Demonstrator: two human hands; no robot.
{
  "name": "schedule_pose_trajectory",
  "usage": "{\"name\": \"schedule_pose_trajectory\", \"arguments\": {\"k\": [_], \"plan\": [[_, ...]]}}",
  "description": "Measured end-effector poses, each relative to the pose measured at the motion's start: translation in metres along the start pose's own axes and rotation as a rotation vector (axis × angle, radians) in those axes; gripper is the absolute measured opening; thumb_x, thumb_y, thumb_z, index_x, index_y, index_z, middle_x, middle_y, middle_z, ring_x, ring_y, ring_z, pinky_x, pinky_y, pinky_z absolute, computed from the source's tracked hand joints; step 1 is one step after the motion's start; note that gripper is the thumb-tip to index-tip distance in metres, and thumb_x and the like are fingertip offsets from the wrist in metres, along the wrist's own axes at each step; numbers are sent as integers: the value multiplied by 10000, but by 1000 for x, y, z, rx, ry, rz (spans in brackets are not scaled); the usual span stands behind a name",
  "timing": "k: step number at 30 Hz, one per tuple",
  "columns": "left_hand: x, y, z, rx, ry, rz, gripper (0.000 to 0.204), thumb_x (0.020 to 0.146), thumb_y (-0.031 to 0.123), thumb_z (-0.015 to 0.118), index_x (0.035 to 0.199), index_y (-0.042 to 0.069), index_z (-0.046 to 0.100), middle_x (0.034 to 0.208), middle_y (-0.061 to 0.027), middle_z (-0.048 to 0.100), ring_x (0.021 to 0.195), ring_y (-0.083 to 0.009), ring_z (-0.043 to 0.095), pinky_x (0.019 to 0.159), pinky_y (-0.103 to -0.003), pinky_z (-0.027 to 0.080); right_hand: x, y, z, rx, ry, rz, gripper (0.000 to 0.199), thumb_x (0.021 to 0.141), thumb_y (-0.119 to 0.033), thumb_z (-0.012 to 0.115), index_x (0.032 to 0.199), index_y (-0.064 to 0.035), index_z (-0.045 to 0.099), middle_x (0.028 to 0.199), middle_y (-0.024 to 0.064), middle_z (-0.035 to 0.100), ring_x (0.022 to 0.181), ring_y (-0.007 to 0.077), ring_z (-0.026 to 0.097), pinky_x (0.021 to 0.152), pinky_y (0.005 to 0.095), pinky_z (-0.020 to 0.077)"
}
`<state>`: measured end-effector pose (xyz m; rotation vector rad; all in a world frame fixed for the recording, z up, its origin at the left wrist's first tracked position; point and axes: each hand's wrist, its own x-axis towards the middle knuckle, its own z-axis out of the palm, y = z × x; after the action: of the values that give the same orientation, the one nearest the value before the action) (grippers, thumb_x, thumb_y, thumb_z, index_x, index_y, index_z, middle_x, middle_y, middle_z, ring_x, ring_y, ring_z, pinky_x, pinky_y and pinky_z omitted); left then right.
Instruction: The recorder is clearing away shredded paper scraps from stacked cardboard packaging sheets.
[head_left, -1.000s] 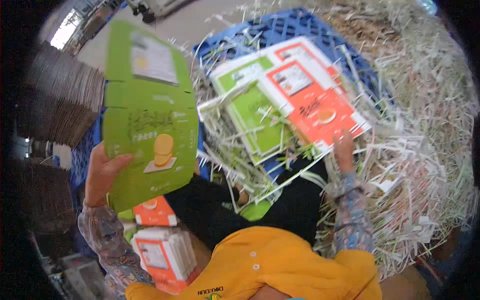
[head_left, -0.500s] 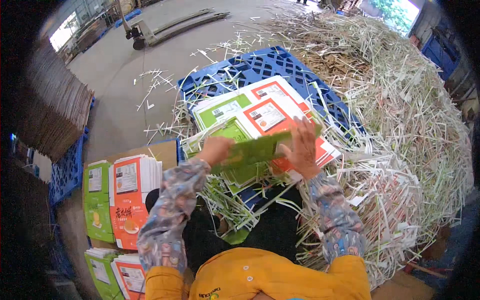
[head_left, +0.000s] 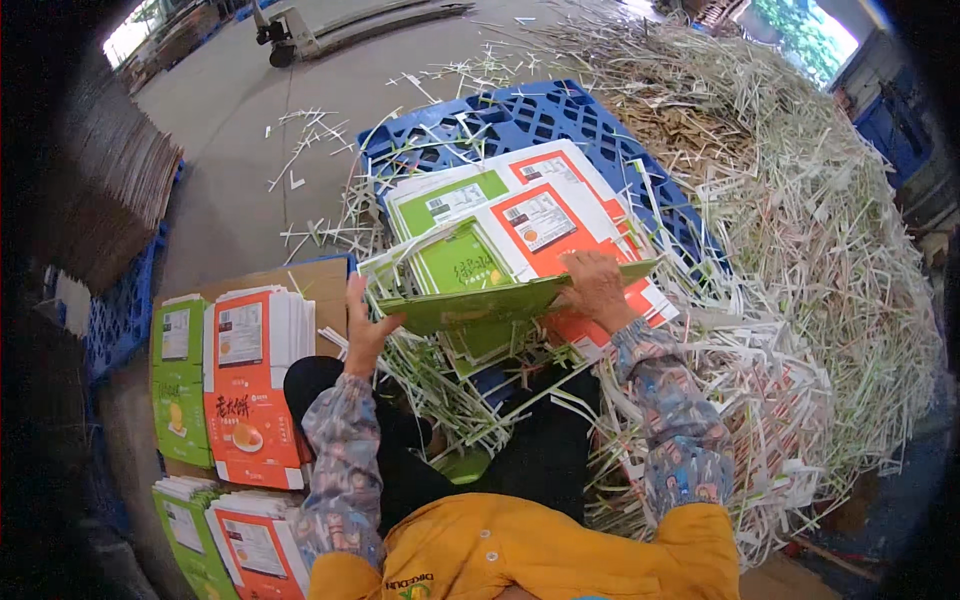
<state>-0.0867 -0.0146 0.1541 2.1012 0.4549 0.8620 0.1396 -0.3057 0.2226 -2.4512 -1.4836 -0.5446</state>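
A green printed cardboard sheet point(head_left: 470, 308), perhaps several together, is held tilted on its long edge over the stack in front of me. My right hand point(head_left: 597, 287) grips it near its right end, thumb on the near face. At its left end my left hand point(head_left: 366, 326) is open, fingers raised and thumb stretched toward the corner; whether it touches cannot be made out. Behind the sheet lie printed carton blanks, a green one point(head_left: 462, 262) and an orange one point(head_left: 545, 232), with white margins. Paper trim strips point(head_left: 440, 400) hang below, over my lap.
A blue plastic pallet point(head_left: 540, 115) lies under the stack. Sorted green blanks point(head_left: 180, 385) and orange blanks point(head_left: 250, 400) are piled at left. A large heap of paper strips point(head_left: 810, 220) fills the right. Far off stands a pallet jack point(head_left: 285, 40); brown cardboard stacks point(head_left: 110, 190) are at far left.
My left hand has let go of the green sheet and moved left, its fingers opening. My right hand has slid from the sheet's upper edge to a grip lower down.
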Motion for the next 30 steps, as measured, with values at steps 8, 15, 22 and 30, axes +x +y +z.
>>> {"name": "schedule_pose_trajectory", "arguments": {"k": [8, 15, 22, 30], "plan": [[-7, 38, 51, -687, -151, -377, 229, 694, 59, 646, 904, 28, 561, 855, -11, 565, 772, -93, 518, 691, -236, 422, -1, -15, 6, 0, -59, -38, 276, 582, -241, 674, 770, -97, 532, 712, 51, 533, 739, 215, 531, 612, 362, 405], [-3, 79, 29, -610, -70, -412, 145, 725, 75, 649, 797, 30, 532, 725, 10, 548, 661, -79, 512, 566, -224, 419, 6, -16, -6, 126, 50, -35, 172, 598, -216, 635, 681, -112, 526, 651, 49, 518, 682, 223, 528, 595, 375, 405], [-53, -45, 80, -961, -103, -517, 273, 724, 51, 633, 978, 1, 544, 907, -57, 576, 819, -118, 519, 717, -255, 417, 16, -24, 18, 55, -24, -139, 220, 623, -257, 637, 718, -89, 530, 680, 95, 528, 657, 276, 527, 572, 378, 392], [-34, 50, -17, -631, -67, -151, 260, 719, 42, 638, 967, 19, 564, 802, -5, 574, 731, -96, 511, 685, -230, 416, 53, -40, -73, 285, 60, -127, 228, 672, -262, 644, 704, -53, 558, 675, 108, 528, 641, 282, 511, 560, 368, 376]]}}
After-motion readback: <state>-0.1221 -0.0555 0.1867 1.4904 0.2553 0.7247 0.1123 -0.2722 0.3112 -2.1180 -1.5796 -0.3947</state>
